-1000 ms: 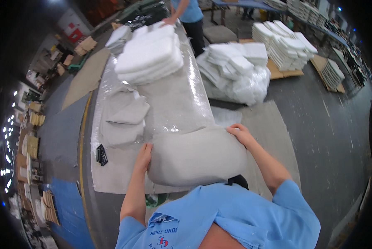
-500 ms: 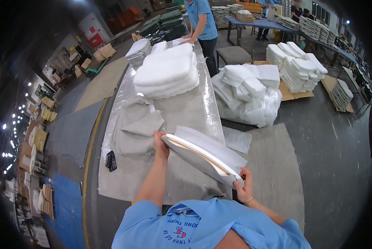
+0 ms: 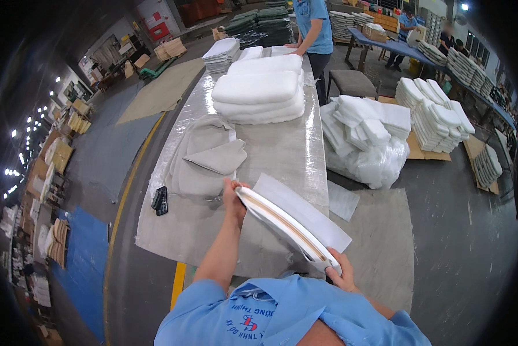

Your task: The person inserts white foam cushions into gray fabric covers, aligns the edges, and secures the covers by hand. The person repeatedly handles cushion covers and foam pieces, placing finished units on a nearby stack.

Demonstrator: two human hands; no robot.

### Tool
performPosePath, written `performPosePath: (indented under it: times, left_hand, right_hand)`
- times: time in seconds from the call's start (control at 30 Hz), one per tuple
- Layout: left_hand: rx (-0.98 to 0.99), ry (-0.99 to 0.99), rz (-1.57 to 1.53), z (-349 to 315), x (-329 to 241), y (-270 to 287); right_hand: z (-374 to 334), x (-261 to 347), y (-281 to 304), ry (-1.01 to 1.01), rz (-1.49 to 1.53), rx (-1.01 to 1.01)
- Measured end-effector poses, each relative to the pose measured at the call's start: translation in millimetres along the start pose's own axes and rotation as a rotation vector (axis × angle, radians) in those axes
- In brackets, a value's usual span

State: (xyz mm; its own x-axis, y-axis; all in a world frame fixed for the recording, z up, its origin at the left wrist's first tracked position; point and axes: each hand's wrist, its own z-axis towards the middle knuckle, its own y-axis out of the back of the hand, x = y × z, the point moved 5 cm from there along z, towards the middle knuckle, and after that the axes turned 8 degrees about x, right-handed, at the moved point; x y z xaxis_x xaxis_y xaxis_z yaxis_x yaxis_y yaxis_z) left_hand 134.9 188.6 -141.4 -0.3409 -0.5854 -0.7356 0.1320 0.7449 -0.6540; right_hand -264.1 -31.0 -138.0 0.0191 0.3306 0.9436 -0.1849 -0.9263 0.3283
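I hold a curved padded panel (image 3: 285,226) by both ends, edge-up over the near end of the table. White padding, a tan layer like plywood and grey fabric show along its rim. My left hand (image 3: 234,196) is closed on its far left end. The near right end is gripped by my right hand (image 3: 342,272), thumb on the rim. Just behind the panel lies a flat white sheet (image 3: 305,210). Grey fabric pieces (image 3: 204,155) are heaped on the table beyond my left hand. The panel's underside is hidden.
Thick white pads (image 3: 259,86) are stacked on the covered table (image 3: 276,144). Two black handheld items (image 3: 162,202) sit at its left edge. Bagged white pads (image 3: 365,138) and stacked cushions (image 3: 435,112) stand on the right. A co-worker (image 3: 313,29) leans at the table's far end.
The panel has tipped so more of its layered rim faces up, with both hands still on it. My view has shifted, so the surroundings sit further right.
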Motion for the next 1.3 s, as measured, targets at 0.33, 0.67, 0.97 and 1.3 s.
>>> performPosePath:
  times: [0.33, 0.67, 0.97, 1.3]
  left_hand:
    - [0.044, -0.040, 0.035, 46.6, 8.5, -61.1]
    - [0.018, -0.154, 0.541, -25.9, 51.3, -92.4]
    - [-0.058, -0.098, 0.500, -22.6, 56.5, -112.0]
    - [-0.071, -0.113, 0.748, -9.2, 65.2, -116.1]
  right_hand:
    - [61.8, 41.2, -38.0, 0.143, 0.147, 0.230]
    - [207.2, 48.1, -16.6, 0.253, 0.235, -0.010]
    - [421.3, 69.3, 7.1, 0.028, -0.074, -0.027]
    - [435.9, 53.7, -2.8, -0.039, 0.526, -0.096]
